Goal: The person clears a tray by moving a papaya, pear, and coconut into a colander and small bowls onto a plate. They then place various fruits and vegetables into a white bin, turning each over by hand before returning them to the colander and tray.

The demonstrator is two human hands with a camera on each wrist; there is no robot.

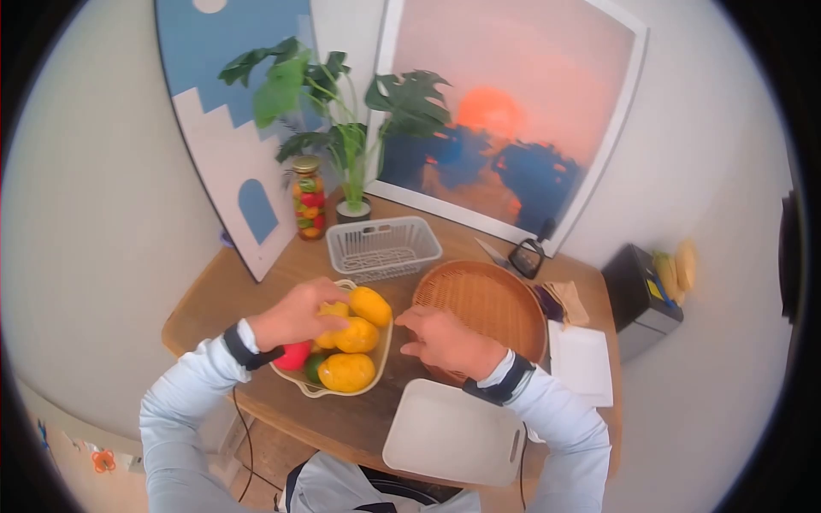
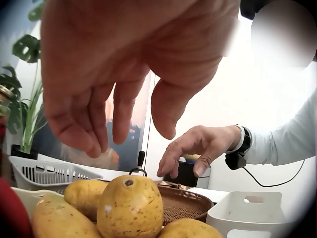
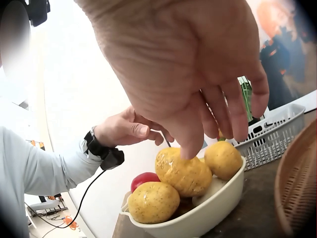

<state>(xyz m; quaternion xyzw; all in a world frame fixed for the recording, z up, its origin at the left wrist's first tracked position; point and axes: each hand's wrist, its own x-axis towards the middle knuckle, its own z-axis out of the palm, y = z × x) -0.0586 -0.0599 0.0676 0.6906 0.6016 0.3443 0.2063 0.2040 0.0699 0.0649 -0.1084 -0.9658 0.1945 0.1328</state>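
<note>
A cream bowl (image 1: 386, 342) holds several yellow, speckled fruits (image 1: 349, 373), a red item (image 1: 292, 355) and a dark green one (image 1: 314, 368). Over the bowl's left part hovers the left hand (image 1: 297, 316), its fingers loosely bent and gripping nothing; the left wrist view shows it above a yellow fruit (image 2: 130, 208). Between the bowl and a round brown woven tray (image 1: 505, 308) is the right hand (image 1: 449, 342), fingers relaxed and empty. In the right wrist view that hand (image 3: 193, 74) is above the bowl (image 3: 213, 213), and its thumb tip overlaps a yellow fruit (image 3: 183, 173); contact cannot be told.
Behind the bowl stand a grey basket (image 1: 385, 248), a jar (image 1: 309, 201) and a potted plant (image 1: 352, 162). A white tray (image 1: 453, 434) lies at the table's front edge, a white dish (image 1: 581, 363) and cloths (image 1: 566, 301) at the right. Two framed pictures lean behind.
</note>
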